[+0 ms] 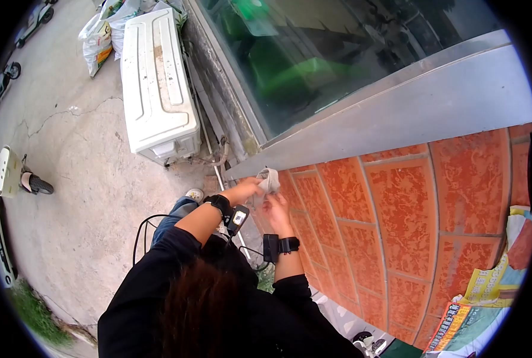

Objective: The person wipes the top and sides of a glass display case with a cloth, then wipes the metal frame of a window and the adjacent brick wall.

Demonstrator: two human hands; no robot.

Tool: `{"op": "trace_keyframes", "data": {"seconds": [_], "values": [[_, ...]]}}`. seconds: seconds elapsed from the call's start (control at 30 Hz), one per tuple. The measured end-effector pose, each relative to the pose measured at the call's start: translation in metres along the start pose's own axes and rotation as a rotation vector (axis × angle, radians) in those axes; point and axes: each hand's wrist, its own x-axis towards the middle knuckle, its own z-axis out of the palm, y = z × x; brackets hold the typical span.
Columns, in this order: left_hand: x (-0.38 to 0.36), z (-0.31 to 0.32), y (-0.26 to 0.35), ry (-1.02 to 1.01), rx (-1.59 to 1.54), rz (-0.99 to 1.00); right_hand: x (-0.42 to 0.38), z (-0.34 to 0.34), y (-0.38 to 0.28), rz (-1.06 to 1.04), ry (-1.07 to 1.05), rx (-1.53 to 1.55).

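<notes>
A light grey-beige cloth (269,179), bunched into a loop, is up against the tiled wall below the window ledge. My left hand (250,190) is closed on its left side. Just below, my right hand (276,210) has its fingers bent and pinched at the cloth's lower edge; its fingertips are small and partly blurred. Both wrists wear black straps with small box-shaped devices, and a black cable runs from them.
Orange tiles (403,197) face the wall under a metal window ledge (397,104). A long white chest (158,83) stands ahead on the concrete, with filled sacks (96,45) behind it. Parked scooters (9,173) line the left. Printed bags (486,286) lie at lower right.
</notes>
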Motion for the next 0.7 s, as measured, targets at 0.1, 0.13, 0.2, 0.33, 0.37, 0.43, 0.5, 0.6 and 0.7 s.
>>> {"op": "trace_keyframes", "data": {"seconds": [0.1, 0.13, 0.2, 0.33, 0.37, 0.43, 0.5, 0.6, 0.7], "values": [[-0.011, -0.007, 0.024, 0.014, -0.175, -0.236, -0.026, 0.014, -0.027, -0.178, 0.029, -0.383], [-0.019, -0.004, 0.036, 0.016, -0.208, -0.294, -0.039, 0.021, -0.037, -0.373, 0.106, -0.672], [-0.026, -0.005, 0.047, 0.009, -0.308, -0.388, -0.038, 0.01, -0.035, -0.578, 0.022, -0.792], [-0.029, -0.005, 0.037, 0.043, -0.218, -0.207, -0.055, 0.01, -0.047, -0.801, -0.094, -1.036], [-0.024, -0.011, 0.027, 0.12, -0.28, -0.25, -0.062, 0.012, -0.05, -0.805, -0.094, -1.036], [-0.016, -0.023, 0.014, 0.201, -0.337, -0.275, -0.072, 0.016, -0.051, -0.742, -0.018, -1.24], [-0.013, -0.027, 0.003, 0.502, -0.384, -0.27, -0.073, 0.015, -0.044, -0.678, 0.041, -1.339], [-0.027, -0.018, 0.022, 0.572, -0.279, -0.312, -0.055, -0.006, -0.015, -0.593, 0.111, -1.362], [-0.019, -0.021, 0.007, 0.631, -0.176, -0.334, -0.044, -0.008, -0.008, -0.468, 0.107, -1.045]]}}
